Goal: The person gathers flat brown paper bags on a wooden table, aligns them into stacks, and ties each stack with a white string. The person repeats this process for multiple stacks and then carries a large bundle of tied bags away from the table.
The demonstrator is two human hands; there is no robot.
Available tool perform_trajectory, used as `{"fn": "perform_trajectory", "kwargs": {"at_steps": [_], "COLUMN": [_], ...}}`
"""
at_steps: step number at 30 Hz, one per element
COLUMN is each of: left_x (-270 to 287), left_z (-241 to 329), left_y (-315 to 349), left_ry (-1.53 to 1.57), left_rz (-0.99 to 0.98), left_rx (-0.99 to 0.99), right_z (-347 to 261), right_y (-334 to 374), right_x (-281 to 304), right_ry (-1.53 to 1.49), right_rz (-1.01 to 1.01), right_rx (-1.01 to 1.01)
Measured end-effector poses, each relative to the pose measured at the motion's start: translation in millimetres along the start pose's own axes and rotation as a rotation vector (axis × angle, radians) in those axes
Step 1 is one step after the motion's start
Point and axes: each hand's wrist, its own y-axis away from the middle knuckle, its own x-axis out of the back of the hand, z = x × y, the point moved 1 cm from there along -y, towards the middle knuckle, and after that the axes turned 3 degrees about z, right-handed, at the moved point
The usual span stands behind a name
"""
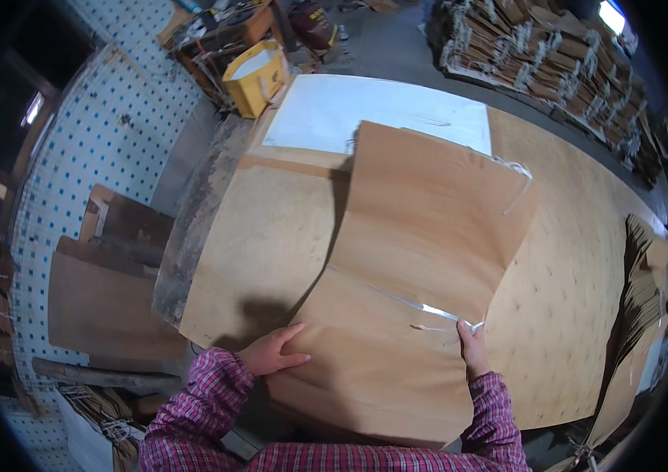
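A large brown paper bundle [428,204] lies across my front, creased across its middle and raised toward me. A shiny pale strip [428,309] runs across it to its right edge. White string [513,167] shows at its far right corner. At the near left edge my left hand [271,352] grips the bundle, thumb on top; most of its other fingers are hidden. Beside the strip's end, my right hand [473,350] is closed on the right edge, thumb on top and fingers underneath.
Beneath lies a plywood table [562,315] with a white sheet [381,110] at its far side. Tied stacks of brown paper [538,63] stand far right; another stack [637,315] leans near right. A yellow bag [255,79] and brown boards [110,303] are left.
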Motion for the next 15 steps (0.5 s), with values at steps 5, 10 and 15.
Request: {"fn": "perform_trajectory", "kwargs": {"at_steps": [5,10,15], "left_x": [49,130,189], "left_z": [-56,-135,-204], "left_y": [24,53,100], "left_ry": [-0.098,-0.063,-0.034], "left_rz": [0.141,0.151,0.327], "left_rx": [-0.01,0.048,0.256], "right_z": [30,64,61], "right_y": [19,19,-9], "right_x": [-52,-148,-266], "right_ry": [0.157,0.08,0.263], "right_rz": [0.013,-0.15,-0.192], "right_rx": [0.017,0.155,0.349]}}
